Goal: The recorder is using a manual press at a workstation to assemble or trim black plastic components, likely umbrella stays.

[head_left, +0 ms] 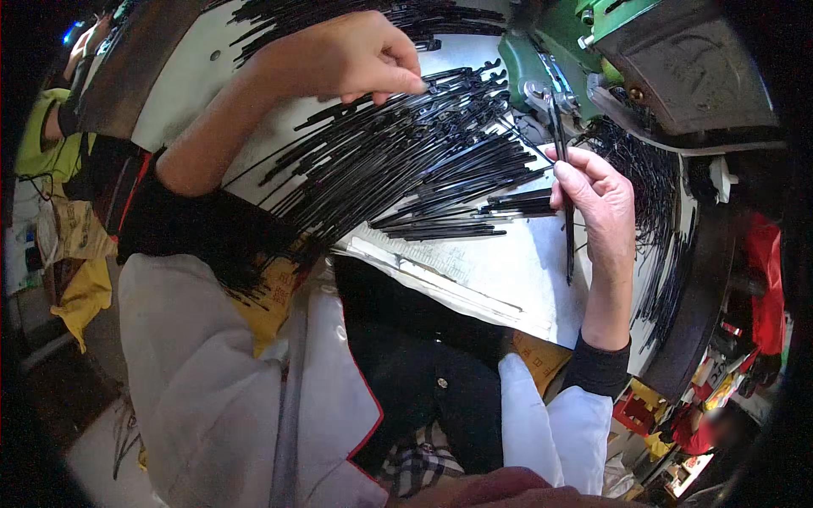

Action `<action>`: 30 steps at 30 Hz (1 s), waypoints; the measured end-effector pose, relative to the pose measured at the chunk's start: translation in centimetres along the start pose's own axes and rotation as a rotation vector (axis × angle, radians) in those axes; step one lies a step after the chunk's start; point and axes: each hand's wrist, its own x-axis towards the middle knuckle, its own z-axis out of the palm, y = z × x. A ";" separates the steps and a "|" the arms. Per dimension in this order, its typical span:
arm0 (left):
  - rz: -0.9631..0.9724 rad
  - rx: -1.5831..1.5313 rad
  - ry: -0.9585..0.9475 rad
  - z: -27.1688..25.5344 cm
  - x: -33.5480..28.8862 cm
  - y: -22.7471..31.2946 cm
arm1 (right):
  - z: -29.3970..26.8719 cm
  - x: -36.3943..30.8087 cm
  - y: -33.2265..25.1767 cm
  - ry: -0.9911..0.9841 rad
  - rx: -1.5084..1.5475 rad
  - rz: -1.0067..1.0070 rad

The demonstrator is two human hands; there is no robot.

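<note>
Thin black rods with hooked ends [381, 161] lie in a wide, overlapping pile on the pale work surface. Above the far part of this pile, my left hand [356, 59] is closed in a pinch, its thumb tip at the hooked ends; what sits between those fingers is too small to make out. To the right of the pile, my right hand [600, 190] is closed on a long, dark, tweezer-like tool [569, 245], which stands lengthwise through its fingers. A slim black rod also meets these fingertips from the left.
A green machine [555, 68] with metal fittings stands just beyond my right hand. More black rods [457, 19] lie at the far edge, and a tangled heap [639, 178] lies to the right. White sheets [440, 284] line the near edge. Another person's arm [55, 123] shows at far left.
</note>
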 end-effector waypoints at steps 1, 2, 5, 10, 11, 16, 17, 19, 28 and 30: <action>-0.007 -0.003 0.000 0.2 -0.2 -0.5 | 0.2 0.1 0.3 -0.026 0.035 -0.008; 0.103 0.076 0.035 0.4 -0.6 -1.3 | 0.3 0.3 0.5 -0.053 0.070 -0.015; 0.173 0.245 0.060 0.9 -2.0 -0.9 | 0.0 0.2 0.5 -0.076 0.003 0.022; 0.172 0.361 0.108 1.9 -1.8 -0.9 | 0.7 0.3 0.2 -0.059 0.065 0.104; 0.178 0.345 0.104 2.0 -1.6 -1.1 | 0.7 0.2 0.2 -0.057 0.065 0.104; 0.090 0.168 0.059 2.1 -0.6 -0.8 | 0.7 0.3 0.7 -0.065 0.107 0.078; 0.022 0.093 0.022 2.1 -0.5 -0.6 | 0.5 0.3 0.7 -0.059 0.107 0.080; 0.047 0.069 0.027 2.1 -0.3 -0.7 | 0.3 0.5 0.7 -0.086 0.040 0.104; 0.098 -0.165 0.174 3.6 3.6 1.3 | 0.3 0.4 0.3 -0.093 0.058 0.112; 0.176 -0.302 0.226 4.6 5.0 1.6 | 0.8 0.2 -0.1 -0.082 0.134 0.115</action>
